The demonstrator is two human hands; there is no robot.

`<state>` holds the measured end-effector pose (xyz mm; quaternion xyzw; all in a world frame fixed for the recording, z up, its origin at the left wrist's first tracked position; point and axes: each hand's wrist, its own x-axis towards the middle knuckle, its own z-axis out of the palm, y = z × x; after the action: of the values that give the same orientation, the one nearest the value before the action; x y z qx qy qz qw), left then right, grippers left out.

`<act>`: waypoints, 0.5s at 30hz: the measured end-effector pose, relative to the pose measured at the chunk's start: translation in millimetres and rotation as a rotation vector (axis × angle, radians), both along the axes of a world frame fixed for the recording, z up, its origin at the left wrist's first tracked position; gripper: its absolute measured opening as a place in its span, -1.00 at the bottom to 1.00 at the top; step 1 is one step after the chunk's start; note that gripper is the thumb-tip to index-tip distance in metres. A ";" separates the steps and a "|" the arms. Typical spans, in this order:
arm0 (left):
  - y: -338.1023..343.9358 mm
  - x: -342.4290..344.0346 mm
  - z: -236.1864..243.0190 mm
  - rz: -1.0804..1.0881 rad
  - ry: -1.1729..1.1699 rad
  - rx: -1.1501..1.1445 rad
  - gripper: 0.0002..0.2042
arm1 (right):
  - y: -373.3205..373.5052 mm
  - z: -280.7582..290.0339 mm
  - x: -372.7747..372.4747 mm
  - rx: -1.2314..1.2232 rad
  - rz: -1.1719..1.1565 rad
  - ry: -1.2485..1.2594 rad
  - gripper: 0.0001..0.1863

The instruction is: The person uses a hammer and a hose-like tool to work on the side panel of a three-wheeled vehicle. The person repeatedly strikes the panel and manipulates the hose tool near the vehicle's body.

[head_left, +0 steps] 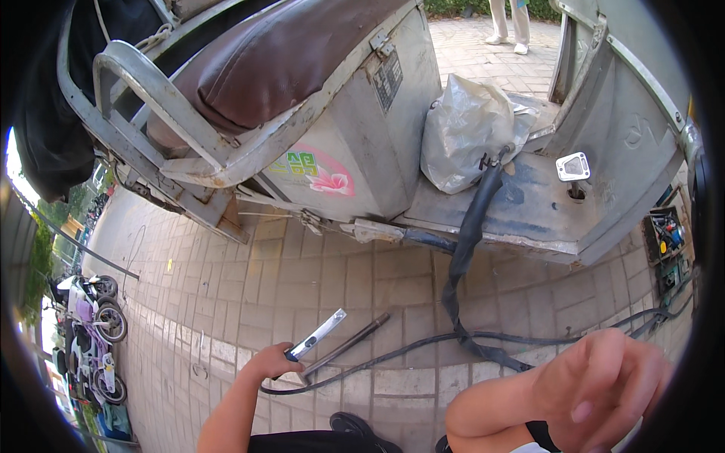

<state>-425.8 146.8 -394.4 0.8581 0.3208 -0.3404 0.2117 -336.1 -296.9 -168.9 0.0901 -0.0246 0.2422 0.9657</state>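
Observation:
My left hand (269, 363) is closed round the dark end of a flat silver tool (320, 333) with a small dark slot, pointing up and to the right. Its exact kind does not show. A hammer (347, 346) with a brown shaft lies on the paving just beside it, head close to my fingers. Under the hammer a black cable (408, 349) curves over the bricks. My right hand (604, 389) is raised near the camera at the lower right, fingers curled in. Whatever it may hold is hidden.
A grey metal three-wheeler body (355, 166) with a brown seat (279, 60) fills the far side. On its footboard (529, 208) are a plastic bag (468, 132) and a pedal (572, 167). A toolbox (668, 234) stands at right, parked bikes (98, 332) at left. Someone's legs (510, 19) show behind.

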 end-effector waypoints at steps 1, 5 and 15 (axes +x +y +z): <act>-3.7 5.5 5.5 0.043 0.053 -0.011 -0.20 | 0.3 0.1 -0.6 -0.061 0.020 0.028 -0.56; 7.6 -11.2 -8.0 0.006 -0.036 0.016 -0.23 | -26.7 -53.4 15.8 -0.256 -0.496 -0.436 -0.58; 5.5 -1.7 -4.7 0.027 0.044 -0.044 -0.15 | -36.3 -105.5 44.2 -0.240 -0.739 -0.626 -0.61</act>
<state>-427.4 152.3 -399.1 0.8411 0.3294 -0.3634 0.2279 -291.9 -333.2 -274.4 -0.1136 -0.3154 -0.0995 0.9369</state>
